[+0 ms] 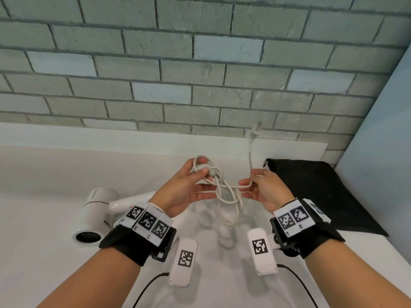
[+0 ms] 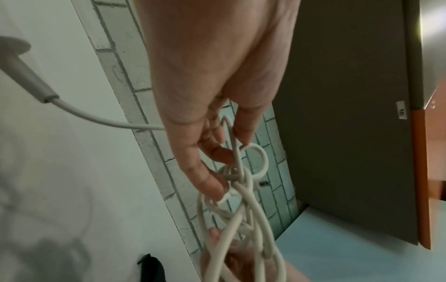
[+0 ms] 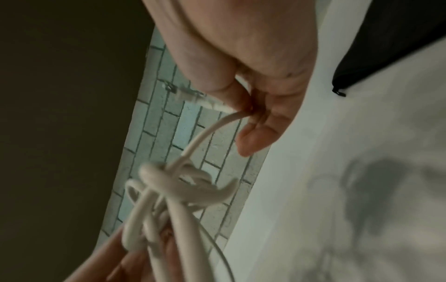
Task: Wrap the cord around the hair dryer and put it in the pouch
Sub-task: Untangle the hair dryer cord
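Pinching the knotted cord between them, left hand and right hand fingers curl.

We find grey lettering on the white plastic hair dryer barrel (too blurred to read) and nothing else legible.
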{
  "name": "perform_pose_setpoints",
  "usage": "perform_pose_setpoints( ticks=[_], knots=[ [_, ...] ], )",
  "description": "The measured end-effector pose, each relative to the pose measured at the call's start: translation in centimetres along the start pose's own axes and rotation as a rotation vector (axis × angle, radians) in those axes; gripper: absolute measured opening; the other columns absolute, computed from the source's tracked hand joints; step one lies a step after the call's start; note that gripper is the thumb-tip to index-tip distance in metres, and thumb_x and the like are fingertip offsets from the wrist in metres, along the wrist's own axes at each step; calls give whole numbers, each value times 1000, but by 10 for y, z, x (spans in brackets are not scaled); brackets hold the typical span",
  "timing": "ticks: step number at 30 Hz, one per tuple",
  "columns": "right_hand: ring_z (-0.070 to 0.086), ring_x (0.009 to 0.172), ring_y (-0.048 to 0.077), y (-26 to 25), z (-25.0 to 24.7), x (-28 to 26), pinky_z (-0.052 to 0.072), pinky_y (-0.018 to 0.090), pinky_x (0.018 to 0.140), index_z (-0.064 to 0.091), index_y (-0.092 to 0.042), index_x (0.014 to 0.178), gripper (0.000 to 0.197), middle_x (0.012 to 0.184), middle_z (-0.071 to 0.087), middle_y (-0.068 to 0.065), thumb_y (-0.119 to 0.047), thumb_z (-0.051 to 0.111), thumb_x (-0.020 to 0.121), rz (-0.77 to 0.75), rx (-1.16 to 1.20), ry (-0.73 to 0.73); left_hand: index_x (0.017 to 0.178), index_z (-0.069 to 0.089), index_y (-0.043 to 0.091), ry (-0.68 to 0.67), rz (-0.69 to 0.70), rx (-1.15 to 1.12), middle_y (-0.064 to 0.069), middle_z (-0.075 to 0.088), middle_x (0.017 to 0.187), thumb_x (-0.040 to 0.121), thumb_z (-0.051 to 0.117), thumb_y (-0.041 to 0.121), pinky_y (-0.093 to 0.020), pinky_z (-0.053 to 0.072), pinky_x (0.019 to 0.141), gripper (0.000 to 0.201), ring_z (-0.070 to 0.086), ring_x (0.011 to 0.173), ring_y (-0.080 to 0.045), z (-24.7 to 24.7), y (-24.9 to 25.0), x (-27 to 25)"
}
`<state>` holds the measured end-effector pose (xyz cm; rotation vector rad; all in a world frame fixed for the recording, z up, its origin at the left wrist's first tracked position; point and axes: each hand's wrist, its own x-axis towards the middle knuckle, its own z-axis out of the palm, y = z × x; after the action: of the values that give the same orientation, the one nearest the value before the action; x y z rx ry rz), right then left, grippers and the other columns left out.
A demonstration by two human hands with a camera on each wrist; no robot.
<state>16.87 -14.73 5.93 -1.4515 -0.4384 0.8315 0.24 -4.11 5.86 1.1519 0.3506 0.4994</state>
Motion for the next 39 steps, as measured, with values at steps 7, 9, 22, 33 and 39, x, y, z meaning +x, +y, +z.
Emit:
perform_pose_setpoints(
  ticks=[7,9,22,33,39],
  knots=[
    [53,76,19,3,8,-5,42,24,74,62,-18,96,17,95,51,7,-28,50,92,-439,-906,8,124,42,25,16,92,-2,-7,61,97,85,51,-6,-27,58,67,51,70,75,-17,-3,-4,2],
    [52,72,12,-2,18,-18,40,13,72,66,-14,95,23,92,54,4,-32,54,89,-626,-843,-33,130,38,27,59,119,41,-9,56,97,82,53,-11,-23,56,65,63,68,71,-13,0,-7,2],
    [54,72,26,4,39,-21,45,38,65,51,4,90,25,79,58,14,-20,54,88,-345,-576,-220,125,34,43,79,238,329,-1,53,93,78,51,-19,-24,47,57,80,51,66,-21,8,-6,-7],
    [61,84,19,3,36,-27,51,26,73,46,-10,101,23,94,59,10,1,57,84,-380,-183,-344,110,63,17,144,352,532,0,68,96,87,57,7,-21,51,60,25,64,77,-14,11,1,-7],
    [58,85,19,7,26,-15,50,36,76,46,-22,94,23,90,58,1,-1,53,84,-526,-474,-242,78,60,14,338,344,319,6,64,66,95,43,20,-23,50,55,25,64,65,-11,11,17,-8]
  ],
)
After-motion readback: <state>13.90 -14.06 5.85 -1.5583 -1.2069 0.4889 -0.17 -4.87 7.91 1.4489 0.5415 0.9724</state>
